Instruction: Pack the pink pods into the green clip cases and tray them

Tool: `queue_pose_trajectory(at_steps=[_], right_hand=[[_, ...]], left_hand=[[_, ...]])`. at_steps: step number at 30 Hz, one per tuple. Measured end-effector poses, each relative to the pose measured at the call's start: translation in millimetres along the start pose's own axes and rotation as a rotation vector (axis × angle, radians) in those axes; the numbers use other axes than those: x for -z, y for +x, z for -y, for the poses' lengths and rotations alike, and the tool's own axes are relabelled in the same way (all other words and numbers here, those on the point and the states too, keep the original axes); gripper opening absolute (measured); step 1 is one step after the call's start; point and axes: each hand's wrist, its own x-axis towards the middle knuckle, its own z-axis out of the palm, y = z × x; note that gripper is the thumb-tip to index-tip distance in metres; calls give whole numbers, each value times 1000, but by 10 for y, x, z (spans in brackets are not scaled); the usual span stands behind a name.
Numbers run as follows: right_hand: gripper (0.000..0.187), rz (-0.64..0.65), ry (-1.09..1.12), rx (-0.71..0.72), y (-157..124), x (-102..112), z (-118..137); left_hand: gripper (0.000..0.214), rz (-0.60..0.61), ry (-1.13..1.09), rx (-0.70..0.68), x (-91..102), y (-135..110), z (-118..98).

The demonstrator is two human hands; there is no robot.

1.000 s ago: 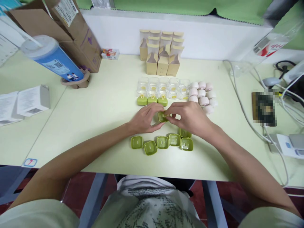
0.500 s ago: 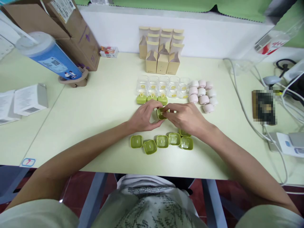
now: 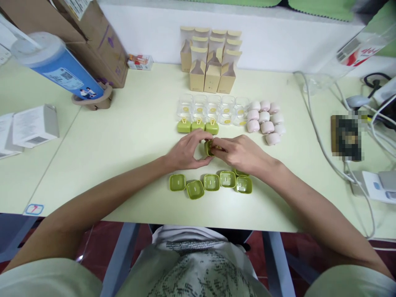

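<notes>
Your left hand (image 3: pixel 189 151) curves in a wide C, thumb and fingers around one green cup (image 3: pixel 207 147). It sits between your two hands, tilted, and your right hand (image 3: pixel 243 152) covers much of it. Your right fingertips are drawn together at its mouth; whether they pinch anything inside, you can't tell from here.

Just beyond are three green blocks (image 3: pixel 198 125) with yellow loops on top, the rightmost close to your left fingers. Toward you lies a row of cups (image 3: pixel 211 182), with another behind its right end, partly hidden by your right wrist.

Past the blocks, clear pots (image 3: pixel 213 108) blend into one another, hard to count, beside pale pink pieces (image 3: pixel 264 117). Behind stand tan boxes (image 3: pixel 212 78), the rear ones mostly blocked by those in front. The carton (image 3: pixel 105 49) and white boxes (image 3: pixel 34 125) are cut off by the frame, and a dark item (image 3: pixel 346 138) at right is pixelated.
</notes>
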Motion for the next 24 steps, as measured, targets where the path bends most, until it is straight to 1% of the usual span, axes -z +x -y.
queue_pose_trajectory(at_steps=[3,5,10,12,14,16,18,24], right_hand=[[31,-6,13,42,-8,-11,-8],[33,-31,69,56,-14,-17,-22],[35,-139,266,0,-17,-70,-79],[35,-187,370,-23,-15,-99,-111],[33,-242,444,-62,-16,-114,-145],[30,-284,465,-114,-21,-109,-175],[30,-318,464,-146,-27,-89,-193],[28,-378,529,-157,-27,-78,-191]], left_hand=[[61,58,-15,22,9,-14,-16],[62,61,-43,13,10,-12,-29],[63,5,-108,-7,17,3,-32],[61,-17,-105,19,19,2,-18],[59,-43,-97,76,19,1,-4],[59,-72,-103,116,18,5,4],[60,-102,-111,118,16,14,3],[60,-119,-97,106,11,23,-8]])
